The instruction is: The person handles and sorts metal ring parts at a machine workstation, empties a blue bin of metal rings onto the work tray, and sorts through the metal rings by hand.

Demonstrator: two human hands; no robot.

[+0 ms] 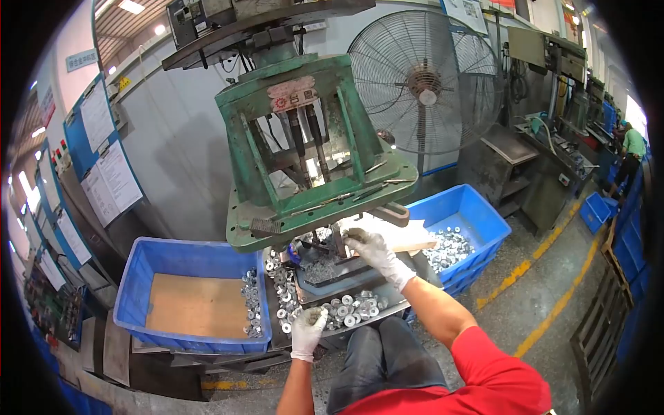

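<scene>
My left hand (308, 333), in a white glove, is at the front edge of the work table with its fingers curled together. Whatever it holds is too small to make out. Close beside it lies a pile of round silver metal parts (351, 308) with holes in their centres. My right hand (377, 254), also gloved, reaches under the green multi-spindle machine (318, 197). Its fingers are closed at the fixture (340, 242) below the spindles, and what is in them is hidden. Metal shavings (324, 270) cover the bed around the fixture.
A blue bin (194, 342) at left has a cardboard-coloured bottom and metal parts along its right side. Another blue bin (477, 259) at right holds many parts. A large fan (425, 83) stands behind. Far right, a person (631, 149) in green stands beyond a floor aisle.
</scene>
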